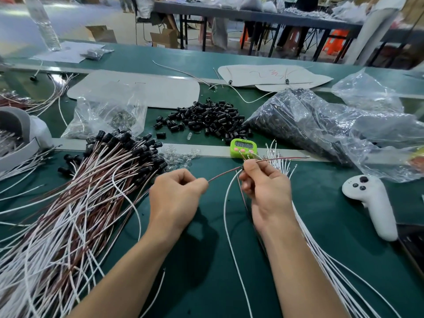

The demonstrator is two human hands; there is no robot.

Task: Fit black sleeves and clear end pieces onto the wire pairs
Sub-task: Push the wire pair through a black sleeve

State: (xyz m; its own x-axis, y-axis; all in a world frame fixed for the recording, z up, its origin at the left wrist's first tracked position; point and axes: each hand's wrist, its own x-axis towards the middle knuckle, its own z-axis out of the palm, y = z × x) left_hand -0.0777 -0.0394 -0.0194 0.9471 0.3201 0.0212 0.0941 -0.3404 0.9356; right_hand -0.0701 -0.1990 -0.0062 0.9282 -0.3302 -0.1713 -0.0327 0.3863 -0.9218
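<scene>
Way off to the left of the green timer (244, 148) is the heap of finished wire pairs (91, 180), capped ends aimed back toward the timer. Below-left of the timer, the left hand (176, 196) is curled and pinching the near end of a red-brown wire (226, 172). That wire runs left-to-right, climbing a bit, and its bare tip pokes out to the right just under the timer. The loose black sleeves (206, 120) sit just up-left of the timer, beyond both hands; I'd say the left one is slightly closer. Right below the timer, the right hand (263, 187) pinches the same wire mid-length and also grips a bunch of white wires (321, 249) trailing down the counter (206, 249).
</scene>
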